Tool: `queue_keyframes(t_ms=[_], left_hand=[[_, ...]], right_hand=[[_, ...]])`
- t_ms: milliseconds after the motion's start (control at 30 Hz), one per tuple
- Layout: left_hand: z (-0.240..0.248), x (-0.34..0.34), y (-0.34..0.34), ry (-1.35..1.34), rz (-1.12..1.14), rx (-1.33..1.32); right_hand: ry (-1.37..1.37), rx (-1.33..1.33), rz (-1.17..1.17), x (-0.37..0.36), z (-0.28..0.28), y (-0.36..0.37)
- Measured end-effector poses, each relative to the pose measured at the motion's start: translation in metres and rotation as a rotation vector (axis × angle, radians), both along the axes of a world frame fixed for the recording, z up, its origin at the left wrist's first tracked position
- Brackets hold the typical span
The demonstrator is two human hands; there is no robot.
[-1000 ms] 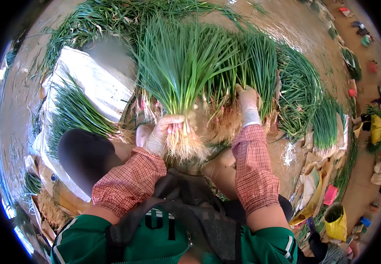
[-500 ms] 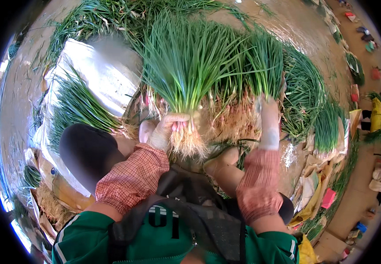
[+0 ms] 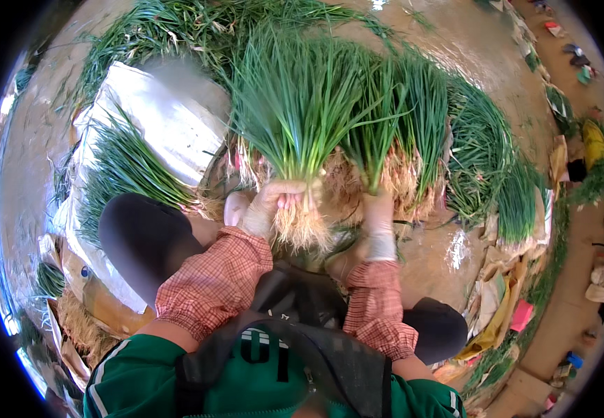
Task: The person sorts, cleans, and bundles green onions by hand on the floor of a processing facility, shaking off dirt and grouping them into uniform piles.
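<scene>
My left hand (image 3: pixel 270 203) is wrapped round a thick bunch of scallions (image 3: pixel 300 139) just above their pale, stringy roots. The leaves fan upward, away from me. To the right, my right hand (image 3: pixel 377 209) grips a smaller bunch of scallions (image 3: pixel 373 157) low on the stems; the hand hides its root ends. The two bunches stand side by side, their leaves overlapping. Past my right hand lies a row of more scallions (image 3: pixel 424 118), with reddish bulbs and brown roots toward me. Part of that row is behind the held bunches.
A white sack (image 3: pixel 169 118) lies at left, with a scallion bundle (image 3: pixel 134 164) by my knee. Loose green leaves (image 3: pixel 155 31) heap at the far side. At right are another leaf heap (image 3: pixel 479 146), a smaller bundle (image 3: pixel 516 209) and a pink scrap (image 3: pixel 521 315) on the wet floor.
My right hand has moved left and toward me from the row, bringing a small bunch of scallions beside the large one. My left hand keeps its hold, almost unmoved.
</scene>
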State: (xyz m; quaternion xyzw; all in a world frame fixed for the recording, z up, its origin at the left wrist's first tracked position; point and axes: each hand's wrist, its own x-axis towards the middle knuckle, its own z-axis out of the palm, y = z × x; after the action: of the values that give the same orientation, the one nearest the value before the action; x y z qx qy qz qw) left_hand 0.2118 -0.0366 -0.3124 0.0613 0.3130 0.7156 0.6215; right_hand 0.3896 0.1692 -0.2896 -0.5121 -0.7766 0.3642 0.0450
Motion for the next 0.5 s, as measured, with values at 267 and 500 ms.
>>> queue_keyframes(t_ms=[267,500], left_hand=[[0.023,0.003,0.0,-0.054,-0.028,0.168],[0.087,0.034,0.016,-0.063,0.105,0.067]], right_hand=[[0.419,-0.544,-0.125,0.056,0.107,-0.001],[0.908,-0.866,-0.225,0.035,0.142,-0.016]])
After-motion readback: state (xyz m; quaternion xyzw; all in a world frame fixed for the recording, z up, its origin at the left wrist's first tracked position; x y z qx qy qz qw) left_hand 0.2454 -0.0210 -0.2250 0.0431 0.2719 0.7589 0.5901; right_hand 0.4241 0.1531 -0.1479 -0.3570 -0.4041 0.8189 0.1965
